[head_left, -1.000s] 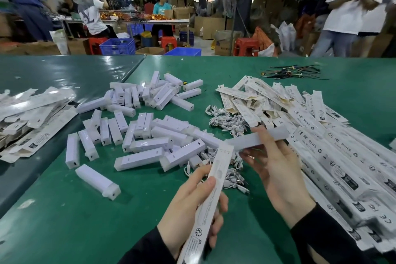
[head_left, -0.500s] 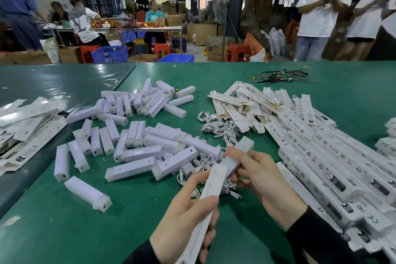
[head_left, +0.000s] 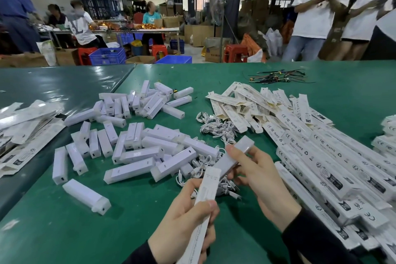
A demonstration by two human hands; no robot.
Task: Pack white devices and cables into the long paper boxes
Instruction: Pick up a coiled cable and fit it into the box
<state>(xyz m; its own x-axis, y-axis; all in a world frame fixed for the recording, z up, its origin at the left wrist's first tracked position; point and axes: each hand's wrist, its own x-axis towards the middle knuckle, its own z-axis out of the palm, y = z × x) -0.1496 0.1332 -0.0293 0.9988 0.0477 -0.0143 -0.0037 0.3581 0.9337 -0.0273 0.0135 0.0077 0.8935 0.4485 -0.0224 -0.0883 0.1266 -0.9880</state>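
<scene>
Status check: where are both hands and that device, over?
Left hand grips long paper box. Right hand holds white device, near end at box mouth, not yet inside. Loose cables below, clear of the grip.

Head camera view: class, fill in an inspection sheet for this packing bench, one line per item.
Surface: green table, seam between two tops at left.
Job's things: loose white devices heaped centre-left; flat paper boxes piled at the back; filled boxes stacked at right.
Clutter: flattened packaging at left edge.
Grippers: left hand grips a long box; right hand holds a device with its end at the box mouth.
Cables: white cables bundled mid-table; dark wires at the far edge.
Surroundings: seated workers, standing people, cartons, blue crates, red stools.
</scene>
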